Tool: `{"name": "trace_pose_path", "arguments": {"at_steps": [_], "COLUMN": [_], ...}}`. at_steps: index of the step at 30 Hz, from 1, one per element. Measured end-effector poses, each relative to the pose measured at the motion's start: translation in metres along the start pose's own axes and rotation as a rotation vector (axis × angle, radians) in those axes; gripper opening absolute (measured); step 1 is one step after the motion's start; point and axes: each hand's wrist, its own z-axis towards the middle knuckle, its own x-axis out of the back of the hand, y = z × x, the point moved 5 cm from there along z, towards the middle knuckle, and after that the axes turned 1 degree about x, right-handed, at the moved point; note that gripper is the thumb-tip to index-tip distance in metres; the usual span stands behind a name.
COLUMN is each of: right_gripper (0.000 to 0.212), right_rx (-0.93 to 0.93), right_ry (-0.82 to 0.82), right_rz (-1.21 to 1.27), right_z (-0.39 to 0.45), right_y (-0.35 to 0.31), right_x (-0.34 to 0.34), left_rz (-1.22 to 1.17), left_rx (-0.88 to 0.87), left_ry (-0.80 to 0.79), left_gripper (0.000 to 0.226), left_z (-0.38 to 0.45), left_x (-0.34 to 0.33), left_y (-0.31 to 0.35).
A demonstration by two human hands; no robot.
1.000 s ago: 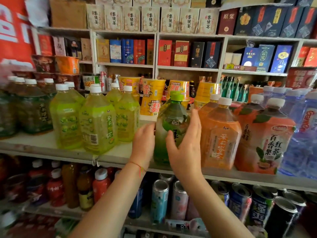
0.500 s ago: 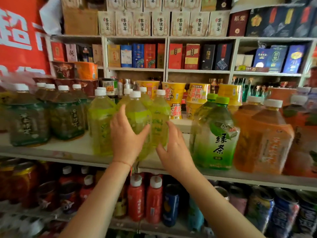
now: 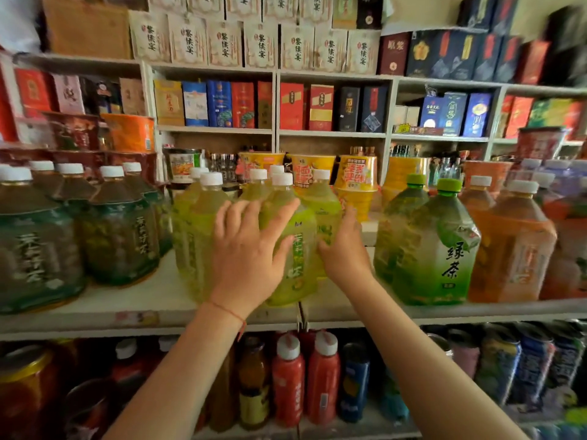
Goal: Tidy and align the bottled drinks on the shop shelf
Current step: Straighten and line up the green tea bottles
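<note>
A yellow-green tea bottle (image 3: 297, 246) with a white cap stands at the front of the white shelf (image 3: 152, 308), in a cluster of like bottles (image 3: 193, 236). My left hand (image 3: 246, 252) lies on its front and left side with fingers spread and nearly straight. My right hand (image 3: 344, 252) holds its right side, fingers wrapped behind it. To the right stand two green-capped green tea bottles (image 3: 444, 246), then orange tea bottles (image 3: 511, 246). Dark green tea bottles (image 3: 120, 230) fill the left.
Yellow instant noodle cups (image 3: 359, 176) stand behind the bottles. Boxed goods fill the upper shelves (image 3: 330, 133). Below the shelf edge are small red bottles (image 3: 289, 379) and cans (image 3: 498, 366). A gap of bare shelf lies between the dark green and yellow-green bottles.
Both hands left the green-capped bottle and moved left to the yellow-green bottles. They now sit on either side of the front one; the view has shifted left.
</note>
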Motion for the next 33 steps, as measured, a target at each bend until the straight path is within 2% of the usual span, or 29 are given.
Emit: {"name": "trace_pose_path", "arguments": {"at_steps": [7,13,16,20,24,28,31,33], "right_gripper": [0.104,0.11,0.107,0.1,0.094,0.081,0.064,0.061], "right_rx": [-0.031,-0.027,-0.077,-0.187,-0.209,-0.211,-0.222,-0.212], "right_ry": [0.11,0.118,0.098,-0.018,-0.048,-0.153,-0.238,-0.253], "right_rz": [-0.118,-0.207,-0.095,0.077,0.121,0.228,0.353,0.405], "right_z": [0.014,0.021,0.028,0.029,0.03,0.03,0.027,0.024], "right_y": [-0.015,-0.012,0.0,0.019,0.025,0.032,0.04,0.041], "right_x": [-0.003,0.014,0.016,0.007,0.01,0.016,0.017,0.016], "left_rz": [-0.093,-0.207,-0.246,-0.303,-0.365,-0.39,-0.461,-0.48], "left_rx": [-0.016,0.054,0.085,0.126,0.167,0.306,0.407,0.46], "left_ry": [0.061,0.079,0.083,0.097,0.069,0.065,0.08,0.083], "left_gripper": [0.052,0.052,0.05,0.047,0.054,0.073,0.075,0.075], "left_z": [-0.015,-0.016,-0.017,-0.02,-0.026,-0.038,-0.045,-0.045], "left_x": [-0.002,-0.004,-0.007,-0.011,-0.017,-0.019,-0.016,-0.015], "left_y": [0.01,0.011,0.013,0.021,0.026,0.031,0.038,0.041]}}
